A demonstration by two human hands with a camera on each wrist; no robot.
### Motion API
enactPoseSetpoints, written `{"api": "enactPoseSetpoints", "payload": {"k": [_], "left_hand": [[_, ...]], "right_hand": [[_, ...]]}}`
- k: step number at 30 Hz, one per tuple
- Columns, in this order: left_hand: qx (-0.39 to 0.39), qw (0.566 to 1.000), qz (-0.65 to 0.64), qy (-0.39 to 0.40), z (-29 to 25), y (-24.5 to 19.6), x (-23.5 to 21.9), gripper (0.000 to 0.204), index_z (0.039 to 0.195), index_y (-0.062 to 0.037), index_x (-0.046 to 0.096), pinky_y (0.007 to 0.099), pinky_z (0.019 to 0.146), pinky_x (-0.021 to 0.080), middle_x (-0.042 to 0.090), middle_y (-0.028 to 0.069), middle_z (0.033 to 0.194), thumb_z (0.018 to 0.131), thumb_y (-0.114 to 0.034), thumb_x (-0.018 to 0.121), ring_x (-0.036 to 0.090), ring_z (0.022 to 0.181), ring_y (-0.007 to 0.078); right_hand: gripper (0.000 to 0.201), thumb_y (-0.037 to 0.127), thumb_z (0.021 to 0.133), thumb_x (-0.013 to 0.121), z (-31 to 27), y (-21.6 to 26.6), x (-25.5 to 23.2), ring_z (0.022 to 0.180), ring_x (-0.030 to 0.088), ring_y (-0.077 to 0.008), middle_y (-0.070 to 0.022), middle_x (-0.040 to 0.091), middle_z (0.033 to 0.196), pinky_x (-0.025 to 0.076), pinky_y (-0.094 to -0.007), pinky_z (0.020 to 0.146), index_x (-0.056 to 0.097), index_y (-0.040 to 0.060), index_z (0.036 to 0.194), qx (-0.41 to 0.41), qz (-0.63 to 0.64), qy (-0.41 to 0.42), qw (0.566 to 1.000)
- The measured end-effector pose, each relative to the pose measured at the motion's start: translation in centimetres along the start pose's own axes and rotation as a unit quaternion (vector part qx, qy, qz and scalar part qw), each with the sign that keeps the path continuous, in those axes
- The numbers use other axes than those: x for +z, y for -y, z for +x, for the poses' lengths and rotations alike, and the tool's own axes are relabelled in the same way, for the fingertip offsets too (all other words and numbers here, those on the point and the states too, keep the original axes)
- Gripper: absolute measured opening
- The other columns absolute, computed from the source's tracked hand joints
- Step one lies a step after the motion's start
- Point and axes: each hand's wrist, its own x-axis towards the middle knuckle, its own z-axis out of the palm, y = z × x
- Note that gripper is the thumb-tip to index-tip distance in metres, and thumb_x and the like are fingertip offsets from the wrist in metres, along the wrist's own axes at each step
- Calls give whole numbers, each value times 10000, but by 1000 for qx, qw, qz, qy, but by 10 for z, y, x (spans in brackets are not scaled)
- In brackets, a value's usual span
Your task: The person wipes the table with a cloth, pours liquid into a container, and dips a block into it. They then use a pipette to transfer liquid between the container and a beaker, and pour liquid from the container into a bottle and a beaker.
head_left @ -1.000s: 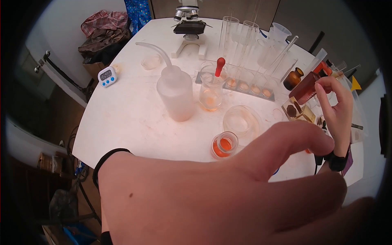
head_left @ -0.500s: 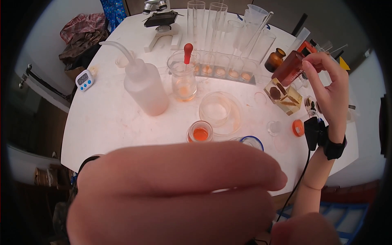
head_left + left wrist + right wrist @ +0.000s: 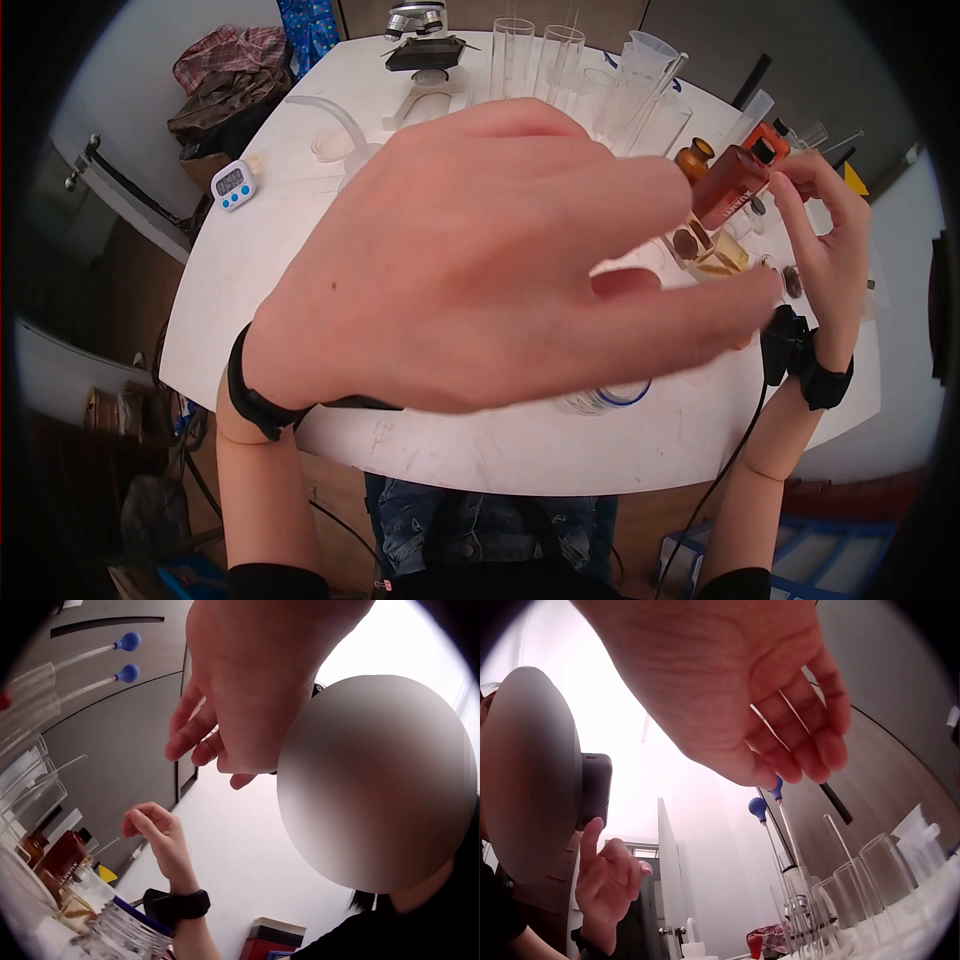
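Both your wrist views catch the blue dropper bulbs (image 3: 757, 809), which your head view misses. Your left hand (image 3: 470, 260), loosely bent and holding nothing, now covers the jar of orange liquid visible half a second ago. Your right hand (image 3: 832, 230), relaxed, unloaded, hovers beside the red-brown bottle (image 3: 728, 188).

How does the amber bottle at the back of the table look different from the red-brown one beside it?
The amber bottle looks smaller and rounded; the red-brown bottle is larger and boxier. The amber bottle shows a flared mouth, while the red-brown bottle wears a black cap. Pale lettering marks the red-brown bottle; none shows on the amber bottle. Both share warm brownish tones.
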Motion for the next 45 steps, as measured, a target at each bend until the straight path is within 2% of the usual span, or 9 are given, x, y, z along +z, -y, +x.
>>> {"api": "enactPoseSetpoints", "payload": {"k": [1, 8, 10, 11, 13, 19, 29, 34, 45], "left_hand": [[54, 995, 41, 70, -3, 13, 0, 379, 924, -134, 699, 301, 578, 459, 500, 26, 666, 548, -100, 674, 507, 587, 181], [32, 983, 130, 123, -23, 31, -5, 300, 961, -68, 623, 311, 583, 459, 530, 56, 687, 670, 1, 640, 544, 637, 207], [-73, 984, 79, 140, -32, 28, -10, 199, 924, -26, 593, 300, 612, 457, 563, 81, 736, 736, 37, 605, 562, 685, 220], [-72, 984, 80, 142, -37, 27, -11, 199, 924, -26, 593, 300, 612, 457, 563, 81, 736, 736, 37, 605, 562, 685, 220], [-211, 967, -51, 132, -46, 26, -11, 158, 918, -7, 585, 284, 646, 456, 588, 94, 790, 772, 53, 575, 577, 730, 217], [-287, 939, -119, 151, -54, 20, -22, 102, 900, 5, 577, 267, 698, 461, 609, 71, 827, 804, 37, 565, 589, 756, 171], [-318, 921, -150, 168, -52, 18, -25, 54, 878, 13, 586, 256, 744, 469, 623, 59, 822, 830, -1, 564, 597, 771, 136], [-366, 888, -234, 152, -52, 17, -24, 74, 870, 22, 609, 240, 764, 469, 637, 61, 821, 845, -16, 551, 598, 778, 108], [-391, 898, -149, 133, -56, 26, -19, 110, 863, 32, 654, 226, 653, 486, 655, 62, 729, 833, -38, 574, 621, 684, 104]], "right_hand": [[118, 98, 814, 601, 0, -1, -1, 647, 532, -132, -65, 603, 706, 428, -236, 658, 577, -18, 820, 4, -2, -2, 1000], [122, 102, 814, 596, -2, 1, -5, 649, 528, -133, -63, 600, 708, 422, -233, 654, 572, -18, 816, -8, -4, -8, 1000], [125, 108, 817, 592, -2, 2, -6, 646, 528, -133, -62, 599, 705, 421, -234, 651, 572, -16, 811, -12, -6, -6, 1000], [128, 111, 818, 590, -3, 2, -6, 641, 529, -134, -62, 599, 700, 421, -237, 645, 571, -14, 805, -15, 0, -2, 1000], [131, 115, 819, 588, -4, 2, -6, 637, 529, -135, -61, 599, 696, 422, -239, 639, 570, -13, 799, -18, 8, -3, 1000], [130, 116, 812, 590, -4, 3, -8, 613, 530, -139, -63, 601, 678, 425, -241, 627, 572, -10, 784, -30, 12, -2, 999], [134, 138, 817, 590, -6, -1, -6, 627, 541, -150, -67, 607, 695, 440, -241, 628, 590, 10, 776, -26, 4, 3, 1000], [142, 143, 816, 596, -7, -1, -6, 630, 541, -146, -67, 608, 698, 441, -237, 626, 588, 8, 773, -20, 12, 10, 1000], [139, 132, 817, 596, -6, 0, -7, 612, 539, -138, -66, 607, 685, 431, -235, 611, 579, 0, 774, -17, 35, 22, 999]]}}
